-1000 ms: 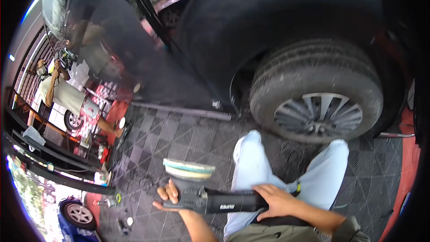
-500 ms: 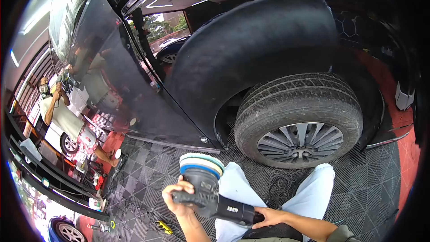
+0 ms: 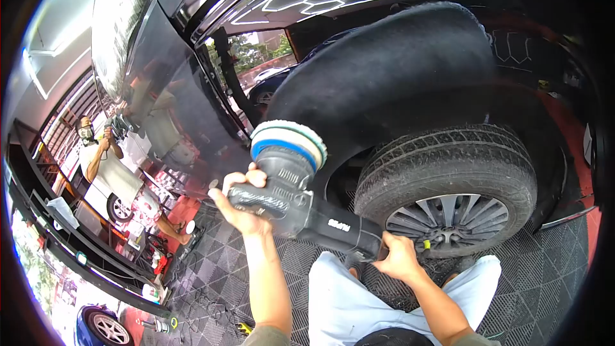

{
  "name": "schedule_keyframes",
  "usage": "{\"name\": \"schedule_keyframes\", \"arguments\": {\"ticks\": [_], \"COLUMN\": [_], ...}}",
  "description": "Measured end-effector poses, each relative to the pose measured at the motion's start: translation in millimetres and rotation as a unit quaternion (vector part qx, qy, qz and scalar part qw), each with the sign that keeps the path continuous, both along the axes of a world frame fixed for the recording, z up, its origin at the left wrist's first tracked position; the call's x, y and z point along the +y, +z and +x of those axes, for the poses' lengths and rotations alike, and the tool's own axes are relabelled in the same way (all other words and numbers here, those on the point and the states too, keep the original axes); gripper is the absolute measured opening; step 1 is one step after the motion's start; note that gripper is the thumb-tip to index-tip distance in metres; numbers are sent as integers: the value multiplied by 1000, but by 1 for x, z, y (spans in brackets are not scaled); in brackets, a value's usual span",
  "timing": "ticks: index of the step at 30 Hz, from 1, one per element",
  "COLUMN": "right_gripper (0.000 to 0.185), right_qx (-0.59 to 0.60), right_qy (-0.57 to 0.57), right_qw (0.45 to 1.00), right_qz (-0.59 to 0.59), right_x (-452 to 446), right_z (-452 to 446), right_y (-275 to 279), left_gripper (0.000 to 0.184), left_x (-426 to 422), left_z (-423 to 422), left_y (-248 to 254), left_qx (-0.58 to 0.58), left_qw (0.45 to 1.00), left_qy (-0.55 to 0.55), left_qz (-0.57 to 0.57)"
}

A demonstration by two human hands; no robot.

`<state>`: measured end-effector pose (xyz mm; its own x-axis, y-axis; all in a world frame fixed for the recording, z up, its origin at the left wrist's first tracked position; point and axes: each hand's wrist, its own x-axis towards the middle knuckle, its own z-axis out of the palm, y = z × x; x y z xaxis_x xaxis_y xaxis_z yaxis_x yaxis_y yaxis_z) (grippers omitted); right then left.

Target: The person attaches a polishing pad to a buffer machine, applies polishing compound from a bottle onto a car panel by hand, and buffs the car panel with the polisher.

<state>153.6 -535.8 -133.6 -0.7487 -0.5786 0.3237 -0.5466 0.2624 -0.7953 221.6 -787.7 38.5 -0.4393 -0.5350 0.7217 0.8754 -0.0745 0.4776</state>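
My left hand (image 3: 245,204) is wrapped around the head of a black car polisher (image 3: 333,223). The rear end of its body is gripped by my right hand (image 3: 400,256). A round foam pad (image 3: 293,136) on a blue backing plate tops the polisher and faces up and forward. Beyond it is a dark car fender (image 3: 391,57), with a dull, hazy patch arching over the wheel. The pad overlaps the fender's lower left in view; whether they touch I cannot tell. Below the fender stands the car's tire (image 3: 442,170).
A co-worker (image 3: 115,170) stands at the left by the car door (image 3: 166,90), holding a tool. Cables lie on the grey tiled floor (image 3: 214,269), near a yellow-handled item (image 3: 244,328). A blue car's wheel (image 3: 107,328) shows at the lower left.
Both hands have lifted the polisher up and forward, from above my lap toward the fender. The view has shifted slightly, so the car sits lower and farther right.
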Motion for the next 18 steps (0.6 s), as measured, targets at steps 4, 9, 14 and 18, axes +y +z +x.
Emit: {"name": "schedule_keyframes", "arguments": {"ticks": [4, 9, 14, 18], "right_gripper": [31, 31, 34, 35], "right_qx": [-21, -42, -41, -48], "right_qy": [-90, -101, -80, -89], "right_qw": [994, 993, 993, 990], "right_qz": [-60, -45, -81, -99], "right_x": [6, 15, 7, 12], "right_z": [-16, -16, -15, -13], "right_y": [-15, -17, -27, -28], "left_gripper": [65, 64, 64, 64], "left_x": [22, 19, 36, 43], "left_z": [-48, -55, -56, -59], "left_y": [6, -4, 12, 12], "left_qx": [-72, -28, -42, -38], "left_qw": [996, 996, 994, 995], "left_qy": [32, 15, 20, -6], "left_qz": [-51, -86, -98, -95]}}
